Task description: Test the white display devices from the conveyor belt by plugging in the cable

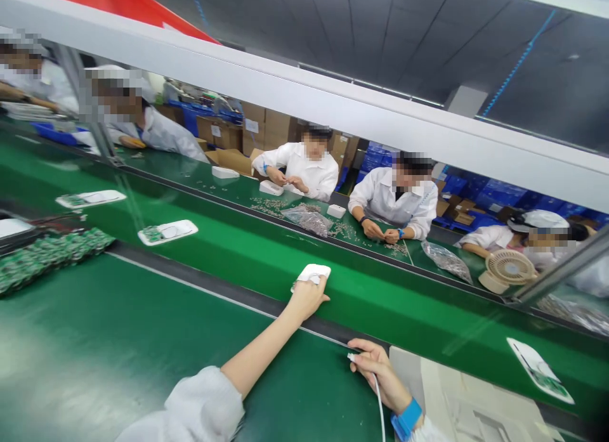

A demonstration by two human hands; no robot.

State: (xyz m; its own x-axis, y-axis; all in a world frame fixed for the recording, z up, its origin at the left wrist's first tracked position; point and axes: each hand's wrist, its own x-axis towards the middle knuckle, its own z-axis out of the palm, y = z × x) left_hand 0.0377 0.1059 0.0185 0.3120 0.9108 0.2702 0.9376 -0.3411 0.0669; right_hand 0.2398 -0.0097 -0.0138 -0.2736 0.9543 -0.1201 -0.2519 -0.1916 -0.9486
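Observation:
Out over the green conveyor belt, my left hand is closed on a white plastic housing. Its fingers partly cover the housing, so what lies inside it is hard to make out. My right hand is lower and nearer to me, beside the near edge of the belt. Between its thumb and fingers it pinches a white cable, whose small plug sticks out to the left. A blue band is round the right wrist.
White housings with green circuit boards lie on the belt at left and right. Stacked circuit boards stand at left. A beige fixture sits by my right hand. Several co-workers sit across the belt, near a small fan.

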